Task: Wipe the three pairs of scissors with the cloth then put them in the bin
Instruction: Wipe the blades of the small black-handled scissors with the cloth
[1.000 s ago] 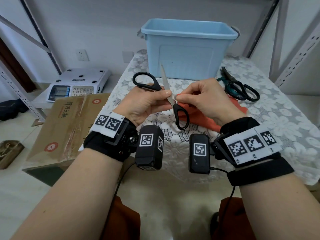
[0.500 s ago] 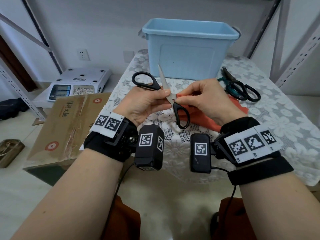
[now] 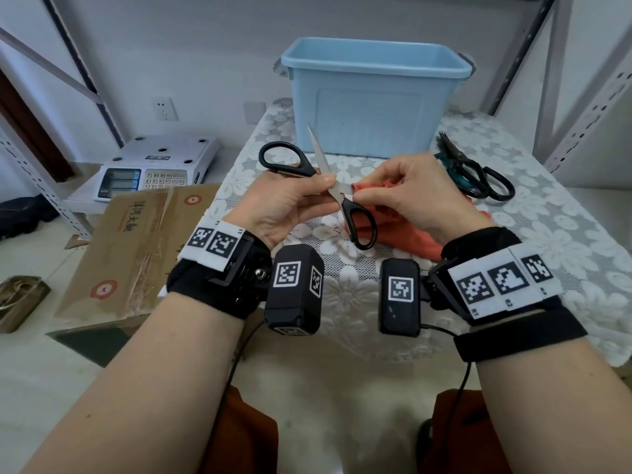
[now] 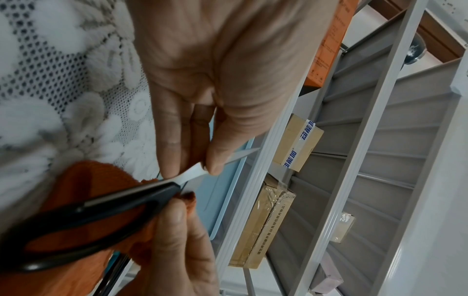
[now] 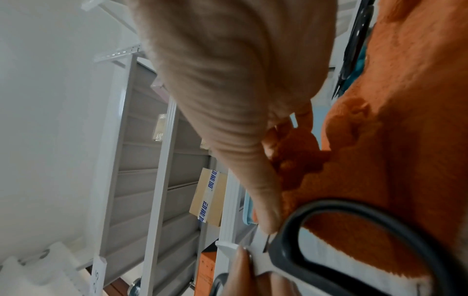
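Blade [image 3: 343,190] half-hidden inside cloth [image 3: 386,230]

Both forearms reach forward, wrists strapped with cameras; left hand [image 3: 285,203] pinches open black scissors [image 3: 337,193] near the pivot, right hand [image 3: 407,196] fingers curled, pinching orange cloth [image 3: 403,230] on a blade

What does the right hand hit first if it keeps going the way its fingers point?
Probably the left hand: the right hand points leftward, pinching the orange cloth on the open black scissors' blade, fingertips almost meeting.
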